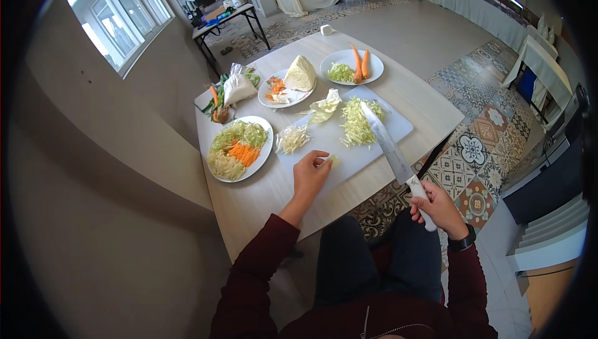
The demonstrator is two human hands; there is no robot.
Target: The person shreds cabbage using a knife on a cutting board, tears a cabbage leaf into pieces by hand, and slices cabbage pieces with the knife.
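Observation:
My right hand [438, 205] is wrapped round the white handle of a large knife [389, 146], its blade reaching over the right part of the white cutting board [389, 115]. At the board's front edge, my left hand [311, 177] pinches a small pale green cabbage piece [335, 161]. Shredded cabbage [360, 121] lies heaped near the knife tip. To its left are a loose cabbage leaf [325, 107] and a smaller pile of pale shreds [293, 138].
A plate of shredded cabbage and carrot [265, 153] sits left. Behind the board are a plate with a cabbage wedge [300, 74] and one with two carrots [365, 65]. A plastic bag [239, 87] lies by vegetables at the back left. A wall stands left.

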